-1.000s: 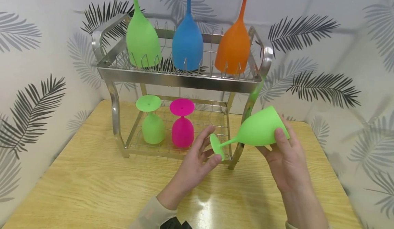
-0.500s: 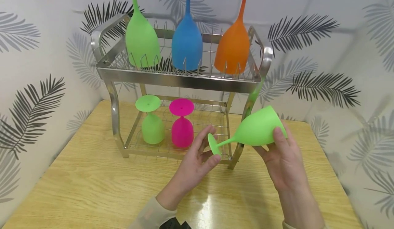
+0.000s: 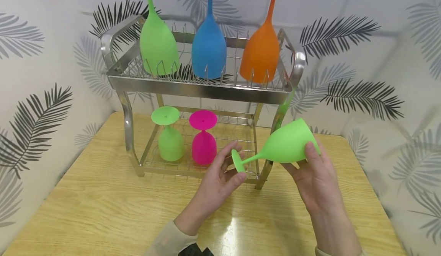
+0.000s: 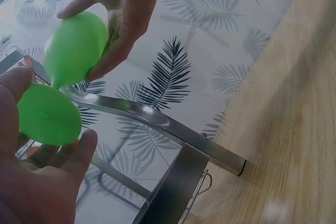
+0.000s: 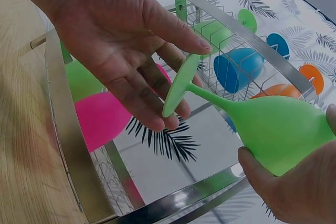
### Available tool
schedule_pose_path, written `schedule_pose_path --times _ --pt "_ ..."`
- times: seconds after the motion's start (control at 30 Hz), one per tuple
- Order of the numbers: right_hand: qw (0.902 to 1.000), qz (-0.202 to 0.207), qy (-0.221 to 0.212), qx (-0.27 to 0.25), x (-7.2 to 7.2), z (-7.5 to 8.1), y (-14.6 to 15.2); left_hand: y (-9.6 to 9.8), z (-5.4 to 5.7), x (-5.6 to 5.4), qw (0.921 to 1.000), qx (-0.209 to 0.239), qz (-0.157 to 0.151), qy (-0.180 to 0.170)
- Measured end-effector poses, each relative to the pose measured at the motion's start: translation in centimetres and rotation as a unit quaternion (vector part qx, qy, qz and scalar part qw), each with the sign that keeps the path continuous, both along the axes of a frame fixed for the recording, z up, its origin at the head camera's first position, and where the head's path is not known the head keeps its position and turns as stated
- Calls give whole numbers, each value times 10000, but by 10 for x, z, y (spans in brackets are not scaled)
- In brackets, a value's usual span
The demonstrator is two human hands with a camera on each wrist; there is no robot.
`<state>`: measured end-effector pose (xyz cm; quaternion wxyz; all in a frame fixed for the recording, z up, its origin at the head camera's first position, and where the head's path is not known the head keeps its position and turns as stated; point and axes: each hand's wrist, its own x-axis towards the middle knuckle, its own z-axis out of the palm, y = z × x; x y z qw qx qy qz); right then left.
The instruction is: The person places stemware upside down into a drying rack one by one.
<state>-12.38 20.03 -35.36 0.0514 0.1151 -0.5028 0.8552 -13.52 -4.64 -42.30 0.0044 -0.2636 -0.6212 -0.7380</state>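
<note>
My right hand (image 3: 318, 179) grips a green plastic wine glass (image 3: 289, 141) around its bowl, near the rim. The glass is tilted almost onto its side in the air, its foot pointing left. Around that foot (image 4: 50, 114) my left hand (image 3: 222, 179) lies with fingers apart and loosely bent, the foot between thumb and fingers. The right wrist view shows the left palm turned toward the foot, with the thumb close to its edge; whether they touch is hard to tell. Both hands are in front of the rack's lower right corner.
A two-tier metal dish rack (image 3: 200, 89) stands on a wooden table (image 3: 103, 210). Upside down on top are green (image 3: 158, 45), blue (image 3: 209, 51) and orange wine glasses (image 3: 260, 57). Below stand smaller-looking green (image 3: 171, 145) and pink ones (image 3: 204, 147). Leaf-patterned cloth (image 3: 379, 57) is behind.
The green wine glass and my right hand have shifted slightly left, bringing the foot further between the left thumb and fingers. The left hand has hardly moved.
</note>
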Motion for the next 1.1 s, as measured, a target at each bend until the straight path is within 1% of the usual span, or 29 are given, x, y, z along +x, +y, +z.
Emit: schedule_pose_path --times 0.33,0.53,0.67,0.83,1.1 --pt "9999 155 13 2 1 -2 1 -2 2 1 9998 178 0 -25" --pt "9996 233 27 138 2 -2 1 -4 3 1 9995 285 69 82" --pt "9995 243 2 218 2 -2 2 -6 2 0 9994 249 136 186" --pt "9994 149 -107 290 1 0 3 -8 1 0 9995 202 171 194" --pt "9994 109 -144 299 1 1 9 -13 6 0 9995 82 260 156"
